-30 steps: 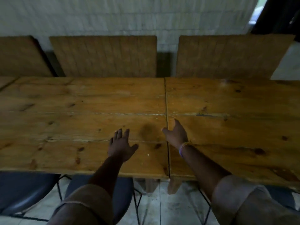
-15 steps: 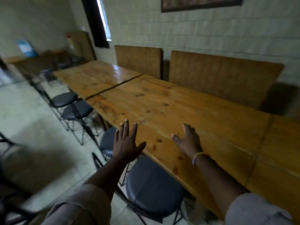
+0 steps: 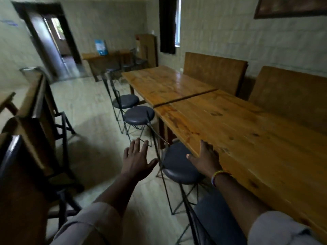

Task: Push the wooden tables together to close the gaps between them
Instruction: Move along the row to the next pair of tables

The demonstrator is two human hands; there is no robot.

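A long wooden table (image 3: 247, 131) runs along my right side. Beyond it stands a second wooden table (image 3: 164, 84), and a dark, narrow gap (image 3: 185, 98) shows between the two tops. My right hand (image 3: 206, 159), with a beaded bracelet at the wrist, hovers open at the near table's front edge, fingers spread. My left hand (image 3: 137, 160) is open in the air over the floor, left of the table and touching nothing.
Round dark stools (image 3: 178, 165) (image 3: 138, 114) (image 3: 126, 101) on wire legs line the tables' left side. Wooden bench backs (image 3: 214, 71) stand against the right wall. More wooden furniture (image 3: 31, 110) crowds the left. A tiled floor aisle (image 3: 88, 103) leads to a doorway (image 3: 56, 43).
My view has swung left from the closed seam to look down the row of tables. Both hands have come off the tabletop; the left one now hangs over the floor.
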